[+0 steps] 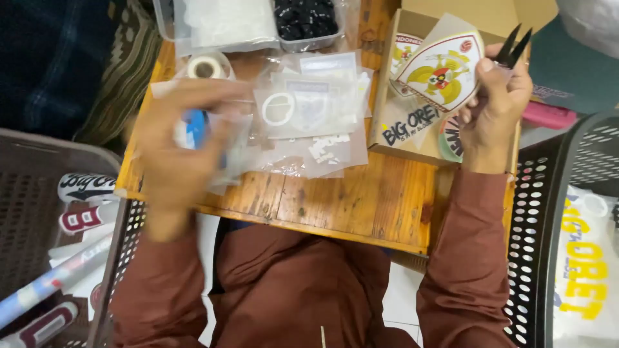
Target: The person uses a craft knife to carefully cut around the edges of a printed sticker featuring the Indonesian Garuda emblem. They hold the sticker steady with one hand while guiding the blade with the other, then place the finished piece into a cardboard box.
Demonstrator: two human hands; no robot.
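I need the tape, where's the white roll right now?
The white tape roll lies at the wooden table's far left, just beyond the blurred left hand.

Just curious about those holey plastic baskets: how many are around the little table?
2: one basket at the left edge, holding patches, and one basket at the right, holding a printed sheet. More may lie out of view.

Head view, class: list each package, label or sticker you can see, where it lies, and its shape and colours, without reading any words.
Shield-shaped sheet: in the right hand, white with red border, yellow bird emblem.
Cardboard box: table's right, brown, open.
Clear sleeves: table centre, overlapping, one showing a white ring.
Plastic tubs: top edge, one white contents, one black.
Tape roll: top left, white.
Left hand: blurred, holding something blue and white.
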